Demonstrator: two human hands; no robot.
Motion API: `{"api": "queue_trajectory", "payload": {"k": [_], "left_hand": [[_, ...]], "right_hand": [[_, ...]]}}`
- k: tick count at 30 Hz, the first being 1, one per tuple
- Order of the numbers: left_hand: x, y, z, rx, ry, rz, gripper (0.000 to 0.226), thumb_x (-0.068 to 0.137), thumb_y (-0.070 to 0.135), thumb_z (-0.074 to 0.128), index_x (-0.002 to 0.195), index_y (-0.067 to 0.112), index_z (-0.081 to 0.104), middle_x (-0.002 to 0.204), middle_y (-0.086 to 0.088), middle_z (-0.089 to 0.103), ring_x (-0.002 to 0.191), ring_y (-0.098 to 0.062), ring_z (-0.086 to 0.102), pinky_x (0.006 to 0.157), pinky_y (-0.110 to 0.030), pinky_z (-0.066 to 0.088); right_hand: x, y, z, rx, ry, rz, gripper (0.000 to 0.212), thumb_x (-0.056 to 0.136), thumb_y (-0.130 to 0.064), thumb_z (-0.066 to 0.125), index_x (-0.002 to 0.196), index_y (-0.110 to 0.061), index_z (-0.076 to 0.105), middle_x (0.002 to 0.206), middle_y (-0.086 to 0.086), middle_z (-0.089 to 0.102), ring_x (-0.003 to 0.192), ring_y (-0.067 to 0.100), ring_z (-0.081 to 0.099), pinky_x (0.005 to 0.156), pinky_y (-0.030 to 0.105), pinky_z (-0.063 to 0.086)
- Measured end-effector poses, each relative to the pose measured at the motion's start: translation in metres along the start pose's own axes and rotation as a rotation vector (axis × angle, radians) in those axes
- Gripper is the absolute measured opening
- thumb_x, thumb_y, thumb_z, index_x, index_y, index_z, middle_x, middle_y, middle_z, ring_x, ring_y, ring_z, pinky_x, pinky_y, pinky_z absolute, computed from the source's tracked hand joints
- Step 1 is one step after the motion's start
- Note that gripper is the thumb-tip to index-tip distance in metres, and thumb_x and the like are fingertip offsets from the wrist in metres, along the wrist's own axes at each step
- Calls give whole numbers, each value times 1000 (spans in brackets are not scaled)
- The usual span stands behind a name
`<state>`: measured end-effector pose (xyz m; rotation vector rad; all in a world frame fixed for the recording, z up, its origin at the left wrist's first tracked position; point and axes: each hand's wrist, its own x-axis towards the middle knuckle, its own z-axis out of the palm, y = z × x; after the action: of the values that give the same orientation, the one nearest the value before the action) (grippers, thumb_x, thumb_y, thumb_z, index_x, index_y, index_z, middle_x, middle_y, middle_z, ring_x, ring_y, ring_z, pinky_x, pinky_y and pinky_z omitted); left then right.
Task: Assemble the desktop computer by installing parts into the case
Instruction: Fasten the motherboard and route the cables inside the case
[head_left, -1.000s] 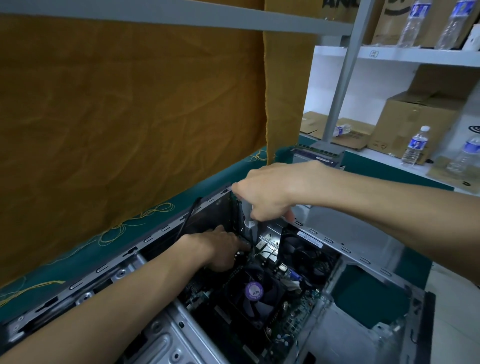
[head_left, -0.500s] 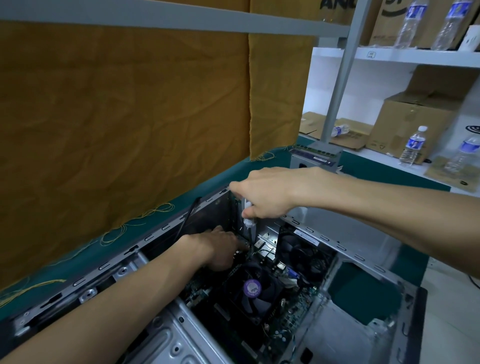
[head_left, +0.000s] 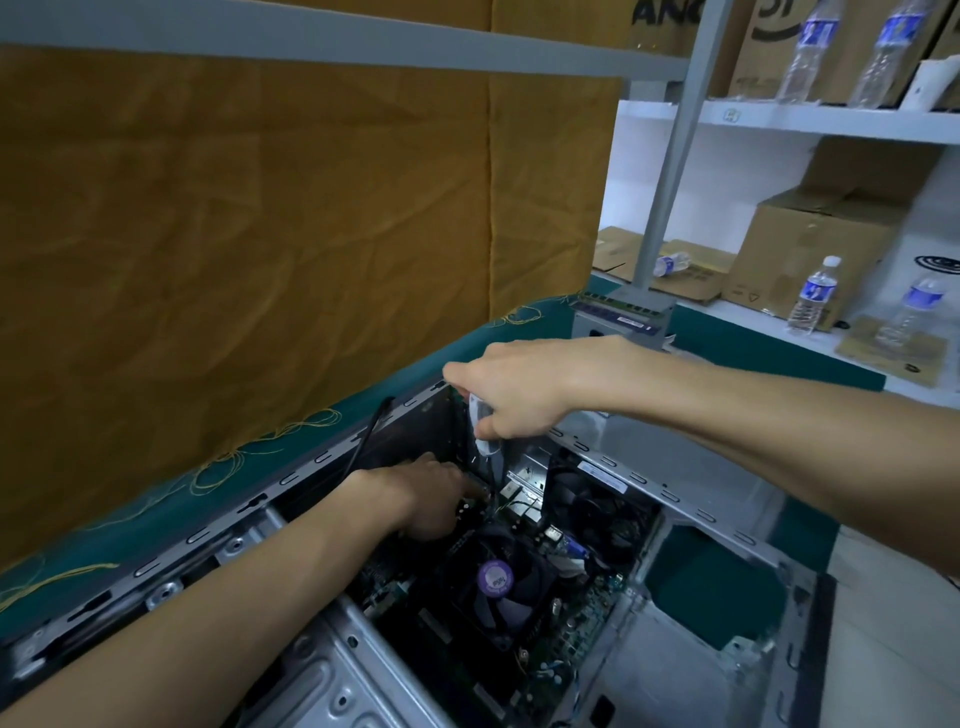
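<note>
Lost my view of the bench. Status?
Right hand grips screwdriver, tip down in case. Left hand at the tip, fingers hidden. Black cable hangs alongside.

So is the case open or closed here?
Open: the case has no side panel on top, so its fan and board show, and the left hand reaches inside.

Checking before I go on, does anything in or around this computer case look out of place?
One water bottle lies on its side on the back shelf while the others stand upright. Inside the computer case, nothing looks damaged or askew.
</note>
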<state>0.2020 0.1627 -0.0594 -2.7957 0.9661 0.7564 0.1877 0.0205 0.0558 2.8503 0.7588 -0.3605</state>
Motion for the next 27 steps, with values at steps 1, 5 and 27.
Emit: {"api": "queue_trajectory", "payload": {"k": [1,5,27], "left_hand": [[0,0,0,0,-2,0,73,93,5,43,157,40,33,163,-5,32,145,-33,29,114,-45,37],[-2,1,1,-12,-1,-7,74,93,5,43,157,41,33,164,-5,30,147,-33,28,114,-46,37],[-5,0,1,-51,-9,11,73,91,3,42,155,38,37,162,-6,35,147,-31,32,116,-44,37]], "right_hand": [[2,-1,1,3,11,13,27,99,-35,62,107,-18,42,82,1,48,68,18,52,52,34,34],[9,-2,-1,-18,28,79,31,98,-42,62,106,-14,52,85,1,52,75,21,56,54,35,40],[8,4,16,30,143,57,23,93,-34,66,93,-14,55,81,2,51,79,30,60,60,35,47]]}}
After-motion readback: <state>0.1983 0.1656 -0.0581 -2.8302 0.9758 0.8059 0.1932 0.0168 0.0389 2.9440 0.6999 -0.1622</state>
